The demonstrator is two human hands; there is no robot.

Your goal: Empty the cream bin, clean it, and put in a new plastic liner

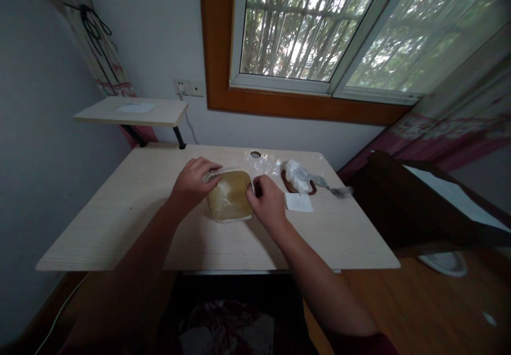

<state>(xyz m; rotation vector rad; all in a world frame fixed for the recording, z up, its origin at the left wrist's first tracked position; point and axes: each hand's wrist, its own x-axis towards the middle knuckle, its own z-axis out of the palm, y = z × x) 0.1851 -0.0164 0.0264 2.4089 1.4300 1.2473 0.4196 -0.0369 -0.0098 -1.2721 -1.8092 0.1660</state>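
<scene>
A yellowish square container (229, 196) with clear film about its rim stands on the light wooden desk (107, 227). My left hand (194, 180) grips its upper left edge between thumb and fingers. At the right edge, my right hand (268, 200) is closed in a pinch on the film or rim; its fingertips are partly hidden. To the right lies a crumpled clear plastic bag (297, 175) over a reddish-brown curved object (288, 183). A small white paper (298, 202) is just in front of them.
A raised shelf (90, 112) with a paper on it stands at the back left. Behind the desk are a wall socket (181, 86) and a window. A dark piece of furniture (419, 206) bearing a white sheet stands to the right.
</scene>
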